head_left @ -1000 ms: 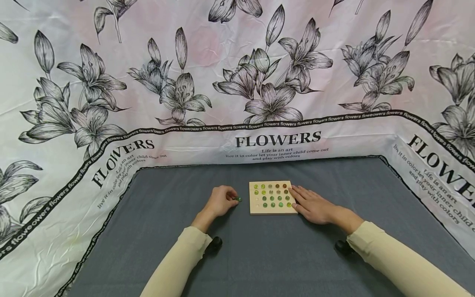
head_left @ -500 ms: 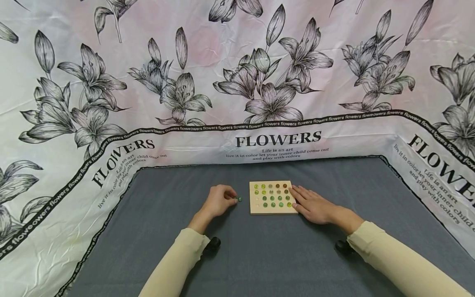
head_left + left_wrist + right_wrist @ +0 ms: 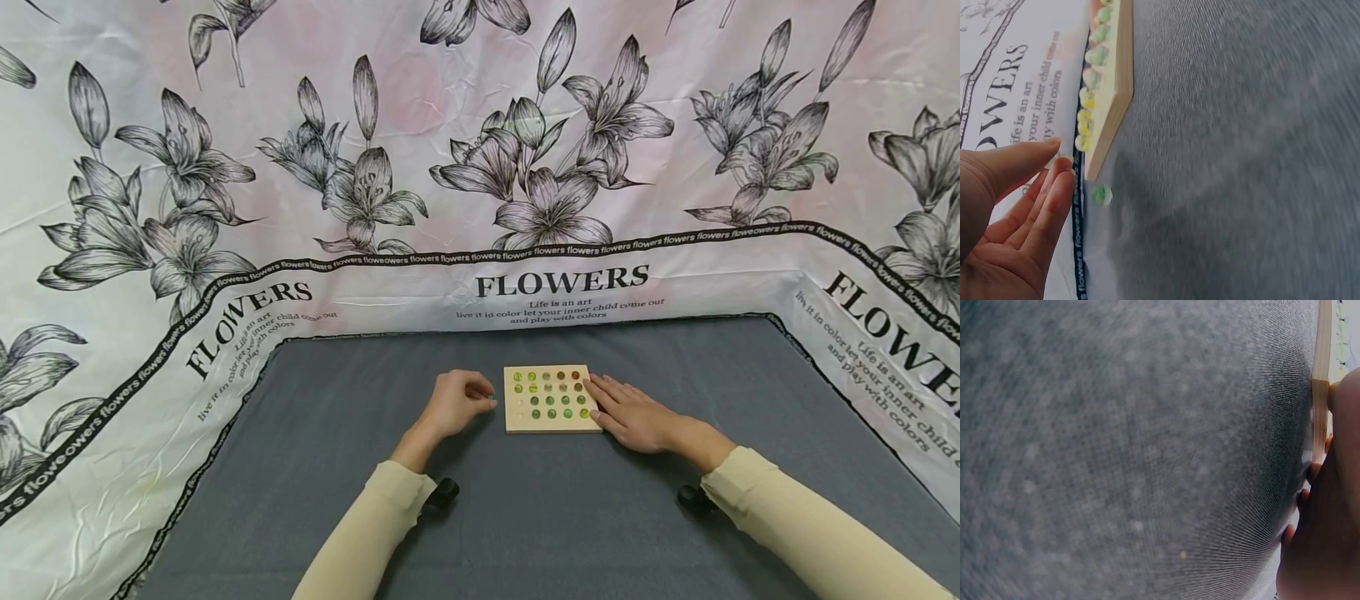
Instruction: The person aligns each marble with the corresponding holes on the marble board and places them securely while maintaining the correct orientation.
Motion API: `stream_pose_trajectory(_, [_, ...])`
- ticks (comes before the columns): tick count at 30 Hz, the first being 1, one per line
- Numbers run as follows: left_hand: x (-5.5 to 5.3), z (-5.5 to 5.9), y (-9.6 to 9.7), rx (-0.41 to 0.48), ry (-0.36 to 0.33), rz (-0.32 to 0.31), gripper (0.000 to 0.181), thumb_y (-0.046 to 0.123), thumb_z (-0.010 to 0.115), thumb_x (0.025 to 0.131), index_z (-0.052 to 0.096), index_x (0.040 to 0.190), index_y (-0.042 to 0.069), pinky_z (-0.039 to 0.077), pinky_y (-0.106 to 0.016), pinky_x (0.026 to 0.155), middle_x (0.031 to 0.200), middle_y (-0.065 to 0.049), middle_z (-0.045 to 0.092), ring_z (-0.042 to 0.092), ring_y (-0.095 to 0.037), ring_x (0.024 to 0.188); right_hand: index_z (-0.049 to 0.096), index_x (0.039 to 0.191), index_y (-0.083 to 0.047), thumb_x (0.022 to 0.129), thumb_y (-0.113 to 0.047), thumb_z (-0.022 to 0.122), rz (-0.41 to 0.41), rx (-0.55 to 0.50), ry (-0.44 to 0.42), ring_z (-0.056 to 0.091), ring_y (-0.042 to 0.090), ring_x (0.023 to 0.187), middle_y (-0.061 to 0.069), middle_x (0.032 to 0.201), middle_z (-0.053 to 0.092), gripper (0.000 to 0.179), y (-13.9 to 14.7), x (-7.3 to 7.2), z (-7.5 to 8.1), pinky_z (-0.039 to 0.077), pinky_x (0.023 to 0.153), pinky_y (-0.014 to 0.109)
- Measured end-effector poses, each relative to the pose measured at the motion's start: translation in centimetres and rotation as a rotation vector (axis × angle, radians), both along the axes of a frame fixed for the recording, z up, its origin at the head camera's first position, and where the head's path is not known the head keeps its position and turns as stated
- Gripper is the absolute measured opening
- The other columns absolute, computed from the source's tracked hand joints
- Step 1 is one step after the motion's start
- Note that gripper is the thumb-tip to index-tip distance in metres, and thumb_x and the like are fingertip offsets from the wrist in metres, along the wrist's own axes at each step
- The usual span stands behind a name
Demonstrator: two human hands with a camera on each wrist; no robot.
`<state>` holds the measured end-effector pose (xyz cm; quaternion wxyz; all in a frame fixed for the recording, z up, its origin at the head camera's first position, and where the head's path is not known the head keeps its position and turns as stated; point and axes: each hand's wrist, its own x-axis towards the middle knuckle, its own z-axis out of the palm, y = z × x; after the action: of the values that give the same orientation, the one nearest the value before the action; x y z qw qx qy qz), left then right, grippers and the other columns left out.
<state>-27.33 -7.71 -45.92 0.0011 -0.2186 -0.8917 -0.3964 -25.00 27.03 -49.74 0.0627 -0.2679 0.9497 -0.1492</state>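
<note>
A light wooden board [image 3: 550, 425] lies on the grey cloth, bearing rows of green, yellow and reddish-brown glass marbles. Two hollows at its front left hold no coloured marble. Just left of it is my left hand [image 3: 456, 403], thumb and fingertips drawn together. In the left wrist view they pinch a small pale glassy marble [image 3: 1067, 159], mostly hidden by the fingers. Past those fingertips sits a loose green marble [image 3: 1102, 194], close to the board's corner. My right hand [image 3: 637, 417] lies flat with straight fingers against the board's right edge; in the right wrist view it covers part of that edge.
Dark grey cloth [image 3: 570, 525] spreads around the board. Behind and at both sides rises a white sheet [image 3: 405, 300] printed with flowers and lettering. A black wrist camera [image 3: 444, 492] hangs under the left sleeve, another [image 3: 695, 500] under the right.
My left hand draws back slightly, then moves right toward the board. The green marble appears farther right and is now mostly behind the fingertips. My right hand and the board stay put.
</note>
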Motion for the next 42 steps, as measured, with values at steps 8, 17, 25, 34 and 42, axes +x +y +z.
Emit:
stream_pose_trajectory(8, [-0.1,-0.2,1.7,0.028,-0.024,-0.033,0.012,0.006,0.079,0.089,0.078,0.101,0.003,0.056,-0.030,0.070,0.094,-0.006,0.074,0.068,-0.014,0.081,0.021,0.164,-0.007,0.112,-0.040,0.037,-0.005,0.001,-0.005,0.013,0.039,0.155,0.016,0.170,0.016,0.063,-0.1,0.2,0.3,0.016,0.122,0.060])
stream_pose_trajectory(17, [0.0,-0.5,3.1,0.012,-0.010,-0.048,0.012,0.005,0.078,0.090,0.078,0.101,0.003,0.053,-0.028,0.068,0.091,-0.005,0.074,0.064,-0.012,0.076,0.020,0.164,-0.008,0.112,-0.042,0.037,-0.006,0.005,-0.013,0.013,0.039,0.156,0.015,0.170,0.015,0.064,-0.1,0.1,0.2,0.016,0.122,0.060])
stream_pose_trajectory(25, [-0.2,-1.0,3.7,0.004,-0.011,-0.042,0.012,0.007,0.078,0.090,0.078,0.101,0.004,0.053,-0.027,0.067,0.090,-0.004,0.073,0.063,-0.011,0.076,0.019,0.164,-0.009,0.112,-0.043,0.036,-0.007,0.002,-0.016,0.013,0.039,0.156,0.015,0.170,0.014,0.064,0.0,0.2,0.2,0.016,0.122,0.059])
stream_pose_trajectory(34, [-0.4,-1.1,4.0,0.008,0.013,-0.039,0.011,0.006,0.079,0.089,0.078,0.100,0.003,0.053,-0.027,0.067,0.088,-0.005,0.072,0.063,-0.011,0.075,0.024,0.162,-0.005,0.112,-0.042,0.036,0.037,-0.041,0.026,0.019,0.049,0.151,0.024,0.166,0.021,0.064,-0.3,0.8,1.1,0.020,0.117,0.066])
stream_pose_trajectory(42, [-0.6,-1.7,4.2,0.015,0.026,-0.037,0.011,0.005,0.078,0.089,0.078,0.100,0.004,0.052,-0.026,0.066,0.088,-0.005,0.071,0.062,-0.010,0.073,0.023,0.162,-0.004,0.112,-0.043,0.035,0.021,-0.032,0.020,0.018,0.047,0.152,0.023,0.167,0.019,0.065,-0.2,0.6,0.7,0.018,0.118,0.065])
